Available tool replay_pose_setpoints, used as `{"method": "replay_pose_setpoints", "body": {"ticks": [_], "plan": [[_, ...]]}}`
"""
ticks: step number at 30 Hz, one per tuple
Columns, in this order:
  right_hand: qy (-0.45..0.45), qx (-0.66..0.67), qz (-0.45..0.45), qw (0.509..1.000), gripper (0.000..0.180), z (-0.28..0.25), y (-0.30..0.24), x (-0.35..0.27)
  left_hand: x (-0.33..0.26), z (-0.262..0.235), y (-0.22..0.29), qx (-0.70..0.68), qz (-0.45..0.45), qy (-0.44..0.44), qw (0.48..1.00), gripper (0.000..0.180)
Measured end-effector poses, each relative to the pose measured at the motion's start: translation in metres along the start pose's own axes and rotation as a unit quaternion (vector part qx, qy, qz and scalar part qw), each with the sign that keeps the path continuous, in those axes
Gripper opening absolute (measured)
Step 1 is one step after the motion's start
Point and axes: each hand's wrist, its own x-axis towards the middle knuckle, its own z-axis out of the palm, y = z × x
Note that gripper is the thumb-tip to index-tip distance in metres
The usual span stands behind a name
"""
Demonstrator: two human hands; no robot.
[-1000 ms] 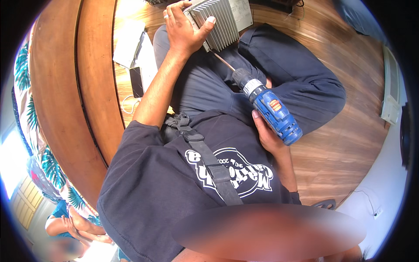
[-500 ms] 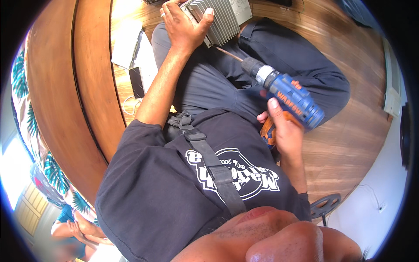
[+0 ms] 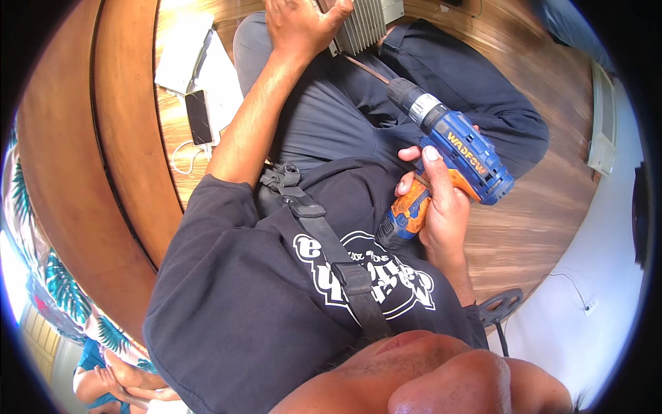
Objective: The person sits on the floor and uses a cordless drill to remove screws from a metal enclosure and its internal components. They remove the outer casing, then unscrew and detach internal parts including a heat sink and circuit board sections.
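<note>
My right hand point(image 3: 445, 207) is wrapped round the orange and blue grip of a cordless drill point(image 3: 462, 148). A long thin bit point(image 3: 365, 69) sticks out of its black chuck, and the tip is at the lower corner of a finned grey metal housing point(image 3: 362, 27). With my left hand point(image 3: 300, 27) I grip the left side of that housing above my crossed legs. The top of the housing and some left fingers are cut off by the upper edge of the picture.
Left of my left forearm, a dark phone point(image 3: 198, 117) with a white cable lies by white sheets point(image 3: 183, 55) on the wooden floor. Brown wooden boards point(image 3: 124, 124) run along my left. Another person's arms point(image 3: 124, 379) show at the lower left. A wall outlet point(image 3: 590, 305) is at right.
The drill's body has rolled in my right hand, so its grip now shows more fully. The housing and my left hand sit higher in the picture.
</note>
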Motion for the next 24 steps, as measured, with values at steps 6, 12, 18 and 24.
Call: {"method": "replay_pose_setpoints", "body": {"ticks": [6, 12, 18, 24], "plan": [[-0.014, -0.076, -0.038, 0.996, 0.022, 0.01, 0.0, -0.004, 0.0, 0.005, -0.009, -0.016, -0.021, 0.009, 1.0, 0.077], [0.005, -0.159, -0.046, 0.986, 0.019, 0.013, -0.007, -0.004, 0.0, 0.011, -0.014, -0.011, -0.036, 0.026, 0.999, 0.077], [0.002, -0.258, -0.068, 0.964, 0.024, 0.008, -0.009, 0.001, 0.0, 0.011, -0.017, -0.013, -0.04, 0.02, 0.999, 0.077], [0.0, -0.246, -0.076, 0.966, 0.025, 0.004, -0.004, 0.003, 0.0, 0.012, -0.017, -0.021, -0.037, 0.028, 0.999, 0.076]]}}
